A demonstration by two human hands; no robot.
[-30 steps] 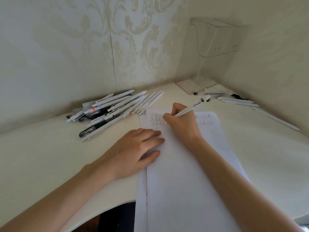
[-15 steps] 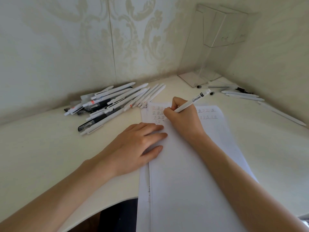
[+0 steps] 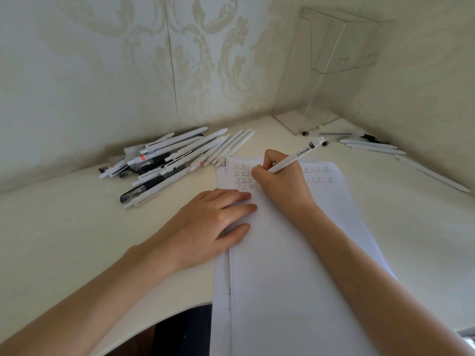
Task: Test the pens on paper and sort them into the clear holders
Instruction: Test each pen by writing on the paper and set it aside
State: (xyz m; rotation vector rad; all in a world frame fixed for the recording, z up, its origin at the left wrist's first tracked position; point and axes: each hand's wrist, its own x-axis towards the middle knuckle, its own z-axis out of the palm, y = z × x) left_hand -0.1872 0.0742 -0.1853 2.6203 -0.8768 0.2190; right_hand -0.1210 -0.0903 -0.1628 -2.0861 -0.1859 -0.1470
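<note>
- The right hand (image 3: 280, 181) is gripping a white pen (image 3: 295, 158) in a writing hold, with the fingers curled round the barrel. The tip is hiding behind them over the far left part of the paper (image 3: 295, 278), and the barcoded end is pointing up toward the far right.
- The left hand (image 3: 205, 227) is lying flat and relaxed, grasping nothing, with straight fingers pressing on the paper's left edge.
- The paper is lying as stacked white sheets, with a narrower strip showing along the left. It is overhanging the desk's curved near edge, and rows of small red and dark characters are sitting at its far end.
- A pile of pens (image 3: 167, 163) with slim white and black barrels is lying criss-crossed against the far wall. Its nearest white pens are lying just beside the paper's far left corner.
- The clear holder (image 3: 334, 60), transparent and straight-walled on a flat base, is standing in the far right corner.
- A few loose white pens (image 3: 372, 147) are lying near its base along the right wall.
- The smooth cream desk (image 3: 64, 240) is offering open room on the near left and to the right of the paper.
- Patterned wallpaper (image 3: 102, 73) is closing in the far and right sides.
</note>
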